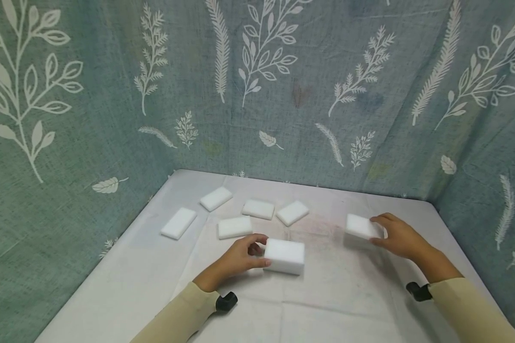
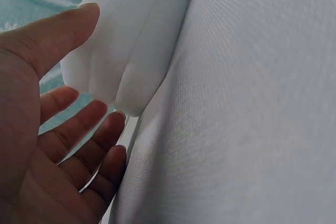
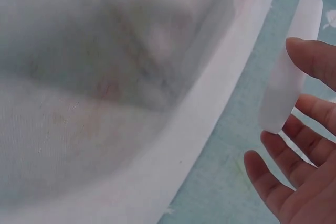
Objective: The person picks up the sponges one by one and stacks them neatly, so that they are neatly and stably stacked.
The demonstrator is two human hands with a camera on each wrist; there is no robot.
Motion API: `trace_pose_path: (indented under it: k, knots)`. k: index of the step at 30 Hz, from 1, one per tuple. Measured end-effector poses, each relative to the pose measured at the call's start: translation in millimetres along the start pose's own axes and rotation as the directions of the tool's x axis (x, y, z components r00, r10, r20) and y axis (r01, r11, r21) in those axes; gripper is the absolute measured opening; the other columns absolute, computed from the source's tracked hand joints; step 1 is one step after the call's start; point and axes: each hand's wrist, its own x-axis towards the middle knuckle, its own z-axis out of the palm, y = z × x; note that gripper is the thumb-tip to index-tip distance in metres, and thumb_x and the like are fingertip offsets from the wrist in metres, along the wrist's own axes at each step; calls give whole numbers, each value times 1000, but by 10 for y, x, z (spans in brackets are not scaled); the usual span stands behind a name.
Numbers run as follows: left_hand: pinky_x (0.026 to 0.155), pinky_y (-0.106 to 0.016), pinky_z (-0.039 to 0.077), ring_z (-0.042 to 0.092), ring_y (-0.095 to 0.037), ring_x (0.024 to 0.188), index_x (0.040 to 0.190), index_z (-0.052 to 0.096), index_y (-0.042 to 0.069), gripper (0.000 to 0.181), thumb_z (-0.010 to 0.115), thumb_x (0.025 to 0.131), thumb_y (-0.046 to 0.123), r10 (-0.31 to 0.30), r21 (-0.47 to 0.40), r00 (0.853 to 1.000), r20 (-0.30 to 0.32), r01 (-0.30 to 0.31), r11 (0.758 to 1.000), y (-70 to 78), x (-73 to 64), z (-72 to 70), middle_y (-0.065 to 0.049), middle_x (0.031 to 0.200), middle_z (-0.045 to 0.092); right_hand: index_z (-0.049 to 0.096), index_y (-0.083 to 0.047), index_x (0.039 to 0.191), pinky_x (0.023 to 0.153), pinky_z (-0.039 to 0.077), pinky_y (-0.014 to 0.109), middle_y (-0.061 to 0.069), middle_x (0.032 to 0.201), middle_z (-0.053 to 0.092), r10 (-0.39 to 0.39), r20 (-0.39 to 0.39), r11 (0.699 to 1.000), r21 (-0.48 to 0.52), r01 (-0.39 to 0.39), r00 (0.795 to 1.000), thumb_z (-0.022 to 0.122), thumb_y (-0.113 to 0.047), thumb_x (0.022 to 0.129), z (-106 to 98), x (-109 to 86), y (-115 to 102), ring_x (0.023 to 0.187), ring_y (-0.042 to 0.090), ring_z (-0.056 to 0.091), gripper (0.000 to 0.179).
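A small stack of white sponge blocks (image 1: 284,255) stands at the middle of the table. My left hand (image 1: 239,256) holds its left end, thumb at the near side and index finger at the far corner. In the left wrist view the stack (image 2: 139,30) shows layers pressed flush, with the thumb over one face and the lower fingers loosely bent by its end. To the right, my right hand (image 1: 400,237) pinches a single white sponge (image 1: 360,226) above the table. The right wrist view shows this sponge (image 3: 291,72) edge-on between thumb and fingers.
Several loose white sponges lie flat left of and behind the stack, among them one sponge (image 1: 179,223) far left and another sponge (image 1: 293,213) just behind it. The table (image 1: 317,305) has a white cloth cover. Patterned green-blue curtains (image 1: 300,95) enclose its back and sides.
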Motion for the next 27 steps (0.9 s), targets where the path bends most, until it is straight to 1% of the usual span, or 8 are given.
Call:
trace_pose_path:
  k: [13,22,27]
  knots:
    - [87,-36,48,58,-12,100,130,57,17,62,81,78,42,-7,-11,1000,-4,7,1000,-16,18,-1,9,119,60,56,0,131,90,44,59,21,128,53,-84,-8,996,-30,84,996,80,-29,81,96,23,-147,115,41,52,63]
    - [87,-37,48,59,-14,99,130,57,17,62,82,78,40,-5,-15,1000,-8,5,1000,0,10,3,9,118,60,56,-1,131,88,45,57,18,128,53,-129,-7,992,-11,129,992,80,-32,82,150,30,-224,115,39,53,63]
    - [87,-36,48,59,-14,99,130,57,16,62,82,78,39,-3,-19,1000,-13,3,1000,-11,10,16,9,118,60,57,-2,131,89,45,57,17,128,54,-151,-25,988,6,151,988,79,-33,82,183,20,-283,115,39,53,63]
